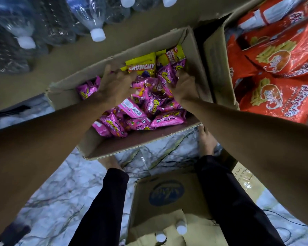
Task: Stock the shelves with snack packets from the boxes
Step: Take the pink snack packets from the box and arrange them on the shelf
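Note:
An open cardboard box [117, 148] stands on the floor below me, filled with several pink snack packets [167, 119] and a few yellow "Crunchy" packets [142, 63] at its far end. Both my hands are down inside it. My left hand [114, 84] lies on the pink packets at the left, fingers spread and curled over them. My right hand [182, 86] grips a bunch of pink packets at the right side. My palms and fingertips are hidden among the packets.
A second box [215, 64] to the right holds large orange snack bags [277, 61]. Packs of water bottles [43, 27] lie beyond the box. A flattened carton [167, 196] with bottle caps lies by my legs on the marble floor [60, 192].

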Demonstrator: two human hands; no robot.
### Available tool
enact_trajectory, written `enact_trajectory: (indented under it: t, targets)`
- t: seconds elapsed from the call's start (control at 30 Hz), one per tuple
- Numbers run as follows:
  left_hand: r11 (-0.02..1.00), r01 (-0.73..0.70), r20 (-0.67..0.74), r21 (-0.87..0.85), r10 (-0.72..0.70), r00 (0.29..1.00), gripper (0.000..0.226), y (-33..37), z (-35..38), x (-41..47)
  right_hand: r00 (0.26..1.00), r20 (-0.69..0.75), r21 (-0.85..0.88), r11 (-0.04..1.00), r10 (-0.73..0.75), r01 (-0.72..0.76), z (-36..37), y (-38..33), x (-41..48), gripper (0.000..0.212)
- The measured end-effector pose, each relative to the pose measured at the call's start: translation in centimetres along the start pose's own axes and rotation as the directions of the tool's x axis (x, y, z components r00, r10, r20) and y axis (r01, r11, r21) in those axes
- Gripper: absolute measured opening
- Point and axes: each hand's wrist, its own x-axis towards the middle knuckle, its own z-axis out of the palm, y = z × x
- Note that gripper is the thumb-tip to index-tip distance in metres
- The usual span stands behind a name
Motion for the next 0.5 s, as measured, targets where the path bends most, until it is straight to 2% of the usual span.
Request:
enact_trajectory:
  t: [0.1, 0.2, 0.3, 0.37, 0.5]
  targets:
    - [1.0, 0.01, -0.05, 0.001, -0.01, 0.999, 0.042, -0.6, 0.9, -0.3, 0.999, 0.022, -0.029, 0.999, 0.043, -0.043, 1.3, -0.3, 0.8, 0.063]
    - [0.999, 0.026, -0.045, -0.043, -0.028, 0.999, 0.045, -0.1, 1.7, -0.5, 0.996, 0.025, -0.029, 0.996, 0.086, -0.085, 1.7, 0.0, 1.3, 0.056]
    - [0.993, 0.028, -0.063, -0.112, -0.035, 0.997, 0.049, 0.3, 1.8, -0.8, 0.997, 0.005, -0.025, 0.997, 0.079, -0.079, 1.6, 0.4, 1.5, 0.042]
    - [0.993, 0.041, -0.056, -0.11, -0.048, 0.997, 0.054, 0.6, 1.7, -1.1, 0.999, 0.005, -0.026, 0.998, 0.049, -0.049, 1.1, 0.4, 1.2, 0.041]
    - [0.978, 0.128, -0.028, -0.167, -0.135, 0.991, 0.056, 1.8, 0.6, -2.5, 1.0, -0.02, 0.185, 0.983, 0.018, -0.014, -0.8, -0.5, -0.3, 0.048]
